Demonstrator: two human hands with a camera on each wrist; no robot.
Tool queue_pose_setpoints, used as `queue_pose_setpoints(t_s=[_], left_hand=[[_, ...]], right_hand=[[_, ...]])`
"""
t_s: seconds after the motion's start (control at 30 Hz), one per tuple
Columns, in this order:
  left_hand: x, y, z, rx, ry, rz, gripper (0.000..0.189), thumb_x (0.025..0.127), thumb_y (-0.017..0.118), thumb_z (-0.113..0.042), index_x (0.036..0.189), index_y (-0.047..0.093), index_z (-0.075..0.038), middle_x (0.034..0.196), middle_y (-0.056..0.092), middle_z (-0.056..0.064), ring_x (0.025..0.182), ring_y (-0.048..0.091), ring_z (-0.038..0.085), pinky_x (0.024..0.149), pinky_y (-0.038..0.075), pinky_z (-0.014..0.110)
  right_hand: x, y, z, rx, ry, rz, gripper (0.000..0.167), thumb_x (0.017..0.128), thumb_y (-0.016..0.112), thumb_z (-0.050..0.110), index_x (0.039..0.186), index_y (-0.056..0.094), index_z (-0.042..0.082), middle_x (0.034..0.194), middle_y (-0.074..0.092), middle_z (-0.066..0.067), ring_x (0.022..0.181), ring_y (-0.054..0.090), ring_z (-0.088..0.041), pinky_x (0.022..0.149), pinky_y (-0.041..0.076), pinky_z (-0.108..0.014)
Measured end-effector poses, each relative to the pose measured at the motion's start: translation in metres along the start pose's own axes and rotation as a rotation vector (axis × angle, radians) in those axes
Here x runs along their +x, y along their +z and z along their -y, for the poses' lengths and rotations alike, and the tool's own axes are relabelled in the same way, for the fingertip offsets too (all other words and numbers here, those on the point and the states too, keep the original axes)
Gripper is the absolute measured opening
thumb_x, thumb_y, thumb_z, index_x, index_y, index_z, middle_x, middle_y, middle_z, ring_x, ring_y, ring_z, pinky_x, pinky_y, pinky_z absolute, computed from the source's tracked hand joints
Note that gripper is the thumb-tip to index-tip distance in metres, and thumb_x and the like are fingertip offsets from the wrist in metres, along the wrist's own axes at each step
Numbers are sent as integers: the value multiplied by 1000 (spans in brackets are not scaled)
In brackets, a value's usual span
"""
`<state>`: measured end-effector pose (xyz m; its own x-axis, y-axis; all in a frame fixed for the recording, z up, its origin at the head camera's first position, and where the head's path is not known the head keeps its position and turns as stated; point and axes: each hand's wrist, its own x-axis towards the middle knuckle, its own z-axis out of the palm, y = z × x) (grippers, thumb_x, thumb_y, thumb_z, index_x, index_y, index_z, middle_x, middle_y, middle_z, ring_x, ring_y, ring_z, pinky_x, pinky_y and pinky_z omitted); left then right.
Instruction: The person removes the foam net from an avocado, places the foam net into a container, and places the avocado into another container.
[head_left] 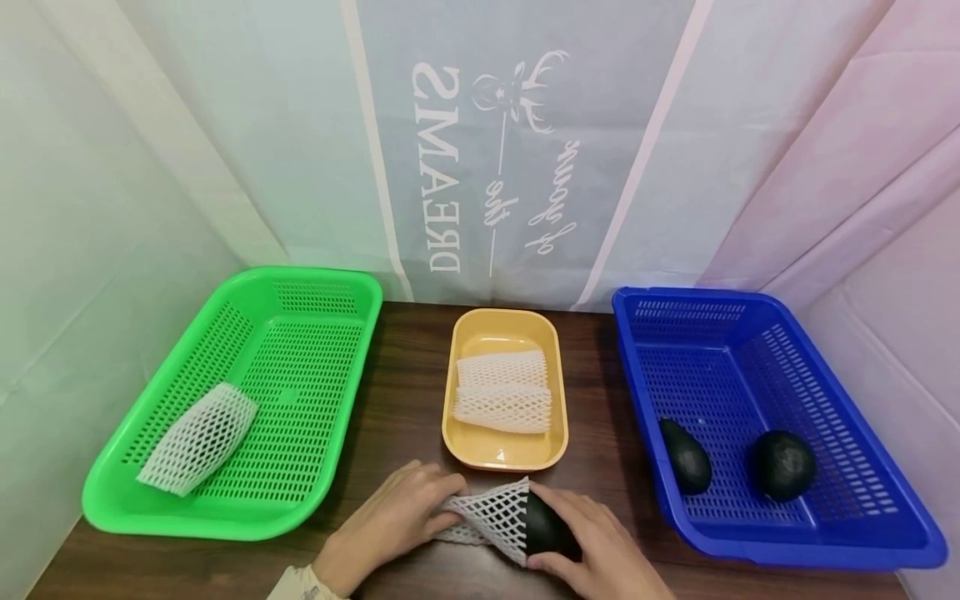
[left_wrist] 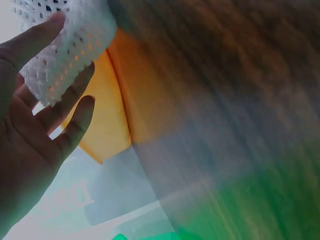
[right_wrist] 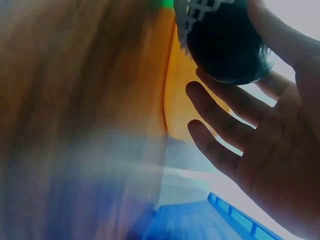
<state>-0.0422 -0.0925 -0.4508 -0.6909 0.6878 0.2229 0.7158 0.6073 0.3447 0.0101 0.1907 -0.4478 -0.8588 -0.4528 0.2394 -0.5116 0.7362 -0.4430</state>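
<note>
A dark avocado (head_left: 549, 528) lies at the front of the table, its left end inside a white foam net sleeve (head_left: 501, 517). My right hand (head_left: 600, 537) grips the bare right end, thumb and fingers on opposite sides, as the right wrist view also shows. At the sleeve's loose left end, my left hand (head_left: 405, 510) pinches the netting between thumb and fingers. In the left wrist view the sleeve (left_wrist: 75, 47) sits between the thumb and fingers, the lower fingers spread.
A yellow tray (head_left: 504, 460) holding white foam net sleeves (head_left: 502, 392) stands just behind my hands. At left, a green basket (head_left: 300, 450) contains a netted item (head_left: 201, 437). The blue basket (head_left: 720, 542) at right has two avocados (head_left: 686, 458) inside. A printed cloth (head_left: 510, 167) hangs behind.
</note>
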Motion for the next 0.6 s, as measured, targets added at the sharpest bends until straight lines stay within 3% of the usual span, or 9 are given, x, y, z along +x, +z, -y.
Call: queue_pose_setpoints(t_s=[0.17,0.37,0.6], left_hand=[[-1,-4,1,17,6,-73,16,82,78,-25,95,67,-24,84,66,-14,75,57,2,69,45,20],[-4,-12,2,31,-1,-116,23,80,79,-20,100,68,-22,89,69,-14,79,58,3,72,48,22],[-4,-21,5,36,21,-201,29,76,80,-15,103,69,-19,91,68,-13,82,58,3,74,50,23]], right_hand=[[-1,-12,-2,-27,3,-50,74,76,82,45,141,53,23,124,65,13,106,64,-8,81,54,-39],[-3,-25,-6,-52,-18,-131,82,69,89,33,141,54,20,125,65,9,109,65,-10,82,56,-37],[-6,-38,-3,-66,53,-177,87,71,88,28,147,46,22,129,64,4,108,66,-17,80,57,-37]])
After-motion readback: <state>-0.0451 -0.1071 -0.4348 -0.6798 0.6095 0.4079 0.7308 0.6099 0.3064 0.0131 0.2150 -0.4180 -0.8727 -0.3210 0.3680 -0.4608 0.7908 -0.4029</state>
